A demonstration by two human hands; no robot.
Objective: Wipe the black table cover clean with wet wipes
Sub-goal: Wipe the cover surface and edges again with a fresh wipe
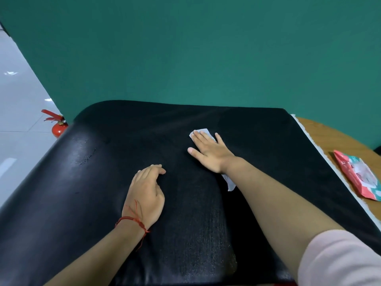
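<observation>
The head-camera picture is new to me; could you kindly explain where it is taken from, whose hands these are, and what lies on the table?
There is no machine here: a person wears one wide-angle camera on the head, so you look forward and down along their arms. The right hand lies flat, fingers straight, pressing a white wet wipe onto the black table cover; the wipe shows beyond the fingertips and beside the wrist. The left hand, with a red string bracelet at the wrist, rests on the cover nearer the camera and holds nothing. The cover lies over a wooden table, bare at the right, where a red and teal pack of wet wipes lies. Behind is a green wall; a red fire extinguisher stands on the floor at the left.
</observation>
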